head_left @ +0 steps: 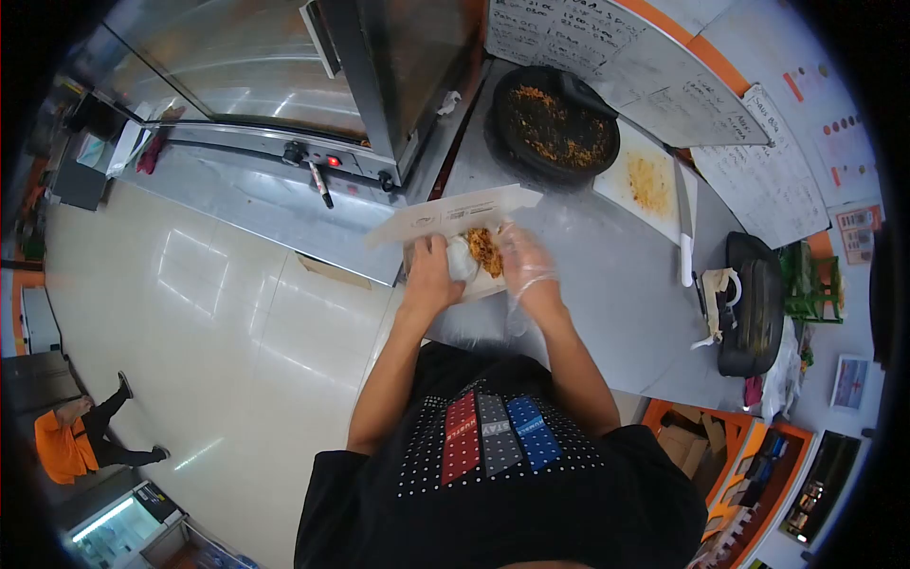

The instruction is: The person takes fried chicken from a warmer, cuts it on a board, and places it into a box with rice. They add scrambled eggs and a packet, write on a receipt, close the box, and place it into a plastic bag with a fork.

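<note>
A white cardboard takeaway box (pixel 453 214) lies on the steel counter in front of me, its printed lid raised at the back. Inside it are a white wrapped portion that looks like rice (pixel 462 259) and, to its right, browned shredded or chopped meat (pixel 485 252). My bare left hand (pixel 433 279) is closed on the box's left side, thumb beside the white portion. My right hand (pixel 531 273) wears a loose clear plastic glove. Its fingers are curled at the box's right side, right against the meat; the glove and blur partly hide the fingertips.
Behind the box stand a black pan (pixel 555 125) with food bits and a stained white cutting board (pixel 645 180) bearing a white-handled knife (pixel 684 228). A glass heated cabinet (pixel 284 66) is at left, a black case (pixel 752 303) at right. A person in orange (pixel 64 446) is far left.
</note>
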`<act>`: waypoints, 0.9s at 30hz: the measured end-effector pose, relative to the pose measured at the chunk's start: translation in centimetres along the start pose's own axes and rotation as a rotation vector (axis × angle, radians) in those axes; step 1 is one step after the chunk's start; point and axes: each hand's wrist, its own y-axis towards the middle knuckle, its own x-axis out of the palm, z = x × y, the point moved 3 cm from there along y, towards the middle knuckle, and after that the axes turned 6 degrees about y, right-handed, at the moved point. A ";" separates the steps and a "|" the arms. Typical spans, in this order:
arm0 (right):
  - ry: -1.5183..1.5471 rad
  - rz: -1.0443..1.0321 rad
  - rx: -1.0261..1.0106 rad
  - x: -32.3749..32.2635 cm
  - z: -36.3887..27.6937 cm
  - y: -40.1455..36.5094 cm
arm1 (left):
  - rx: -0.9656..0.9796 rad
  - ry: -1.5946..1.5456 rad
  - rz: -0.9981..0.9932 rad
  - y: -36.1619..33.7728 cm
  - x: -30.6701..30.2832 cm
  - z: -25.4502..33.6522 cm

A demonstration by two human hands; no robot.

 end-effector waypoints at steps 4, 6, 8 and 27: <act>-0.160 -0.130 0.013 -1.5 0.5 -0.6 | 0.007 0.012 -0.011 0.0 0.0 0.4; -0.107 -0.058 -0.105 -1.7 0.7 -1.5 | -0.005 0.043 -0.037 0.0 -0.2 1.0; -0.129 -0.004 -0.106 -2.3 1.5 -2.0 | -0.001 0.074 -0.047 0.2 0.1 0.7; 0.807 0.544 0.630 -16.1 10.9 -17.0 | 0.725 -0.124 0.001 -10.4 7.8 23.9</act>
